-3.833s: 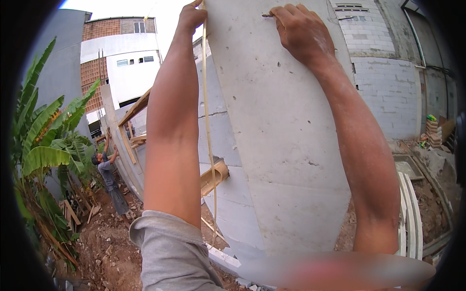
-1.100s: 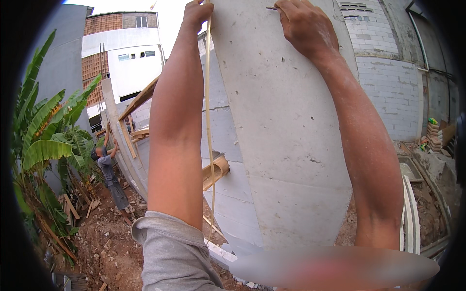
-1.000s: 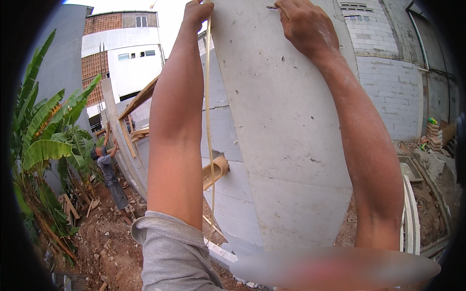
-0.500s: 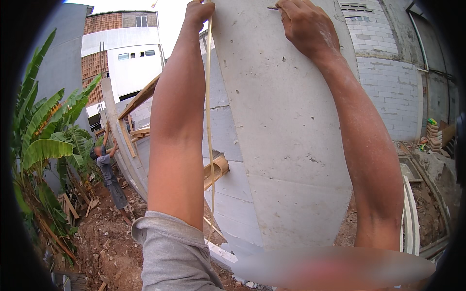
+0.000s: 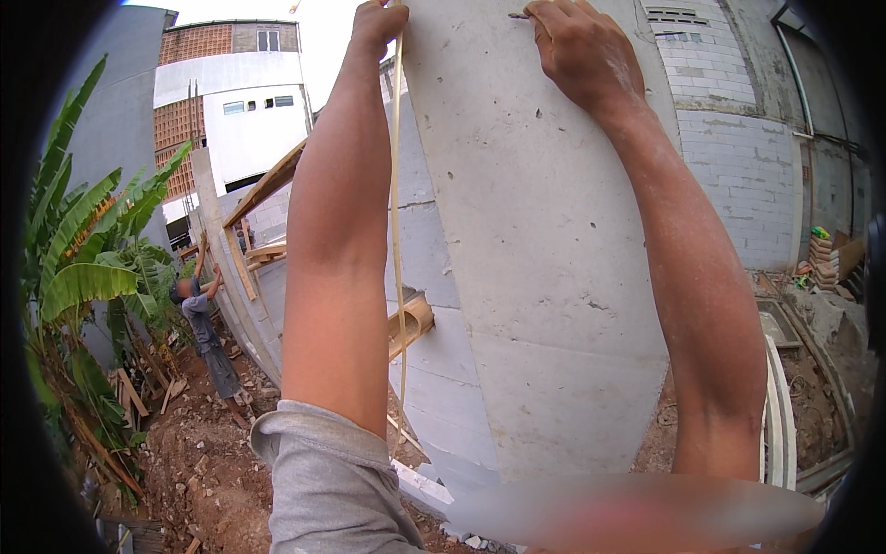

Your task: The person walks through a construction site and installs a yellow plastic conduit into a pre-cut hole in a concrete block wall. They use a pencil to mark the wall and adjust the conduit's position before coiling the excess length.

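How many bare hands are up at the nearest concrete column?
2: the left hand at the left edge of the concrete column, beside a hanging yellowish strip, and the right hand farther right, holding a thin dark object. Any behind the column would be hidden.

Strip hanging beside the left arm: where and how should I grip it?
I'd pinch the strip midway down its visible length, coming from the right: it looks thin and hangs nearly upright, and the left arm crowds its left side in view.
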